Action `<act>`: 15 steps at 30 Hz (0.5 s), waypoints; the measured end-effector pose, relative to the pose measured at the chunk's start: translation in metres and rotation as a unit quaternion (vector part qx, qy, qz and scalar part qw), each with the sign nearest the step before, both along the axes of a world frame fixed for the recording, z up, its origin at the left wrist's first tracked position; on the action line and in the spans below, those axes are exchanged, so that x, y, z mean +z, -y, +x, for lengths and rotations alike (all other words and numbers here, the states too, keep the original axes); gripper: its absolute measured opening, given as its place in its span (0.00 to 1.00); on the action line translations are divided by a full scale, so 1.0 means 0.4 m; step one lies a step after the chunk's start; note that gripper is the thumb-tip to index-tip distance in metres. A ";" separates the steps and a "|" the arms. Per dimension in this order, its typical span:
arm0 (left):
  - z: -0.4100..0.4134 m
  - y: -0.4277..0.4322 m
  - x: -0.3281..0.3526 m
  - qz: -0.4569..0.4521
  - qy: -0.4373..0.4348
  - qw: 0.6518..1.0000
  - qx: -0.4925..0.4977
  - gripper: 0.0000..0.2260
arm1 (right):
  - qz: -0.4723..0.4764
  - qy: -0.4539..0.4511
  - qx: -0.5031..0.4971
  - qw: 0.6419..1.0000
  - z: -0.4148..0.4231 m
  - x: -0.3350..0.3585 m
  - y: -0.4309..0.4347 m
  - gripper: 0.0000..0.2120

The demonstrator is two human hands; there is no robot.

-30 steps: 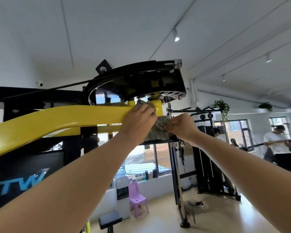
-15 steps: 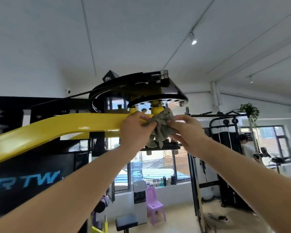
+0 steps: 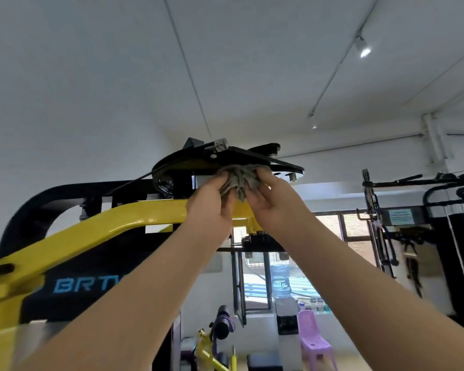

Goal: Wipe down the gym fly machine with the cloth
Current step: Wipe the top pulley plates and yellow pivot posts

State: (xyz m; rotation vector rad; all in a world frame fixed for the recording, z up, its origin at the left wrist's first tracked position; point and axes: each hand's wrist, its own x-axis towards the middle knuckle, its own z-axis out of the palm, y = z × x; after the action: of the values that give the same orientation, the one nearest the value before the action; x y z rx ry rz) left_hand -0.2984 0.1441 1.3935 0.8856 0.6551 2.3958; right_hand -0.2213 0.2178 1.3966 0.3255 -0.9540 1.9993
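Observation:
The fly machine's yellow arm (image 3: 113, 226) runs from lower left up to a black pivot plate (image 3: 225, 156) overhead, at the frame's middle. A bunched grey cloth (image 3: 239, 180) is held up against the underside of that plate. My left hand (image 3: 212, 207) grips the cloth's left side and my right hand (image 3: 271, 199) grips its right side, both arms raised. The black frame (image 3: 38, 202) with blue lettering stands behind the yellow arm.
A black cable machine (image 3: 386, 210) stands to the right. Below are a window, a water dispenser (image 3: 281, 298), a purple plastic chair (image 3: 314, 338) and a small black stool (image 3: 263, 362). More yellow and black gear sits low at centre.
Both hands have lifted the cloth from beside the yellow arm up to the underside of the black pivot plate. The view has tilted upward and shifted.

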 end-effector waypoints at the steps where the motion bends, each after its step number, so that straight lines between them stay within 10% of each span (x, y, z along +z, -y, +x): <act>1: 0.003 0.005 -0.004 0.009 -0.005 1.000 0.000 0.12 | -0.010 -0.009 0.019 1.000 0.003 -0.004 0.001 0.09; 15: -0.020 0.134 -0.010 0.055 -0.039 0.998 0.017 0.06 | 0.029 -0.008 0.076 0.997 0.010 -0.012 0.060 0.02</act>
State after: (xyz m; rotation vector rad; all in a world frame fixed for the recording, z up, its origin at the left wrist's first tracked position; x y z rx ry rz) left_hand -0.3064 0.0904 1.3896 1.0263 0.5767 2.4565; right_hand -0.2174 0.1939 1.3919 0.4571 -1.0048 2.1062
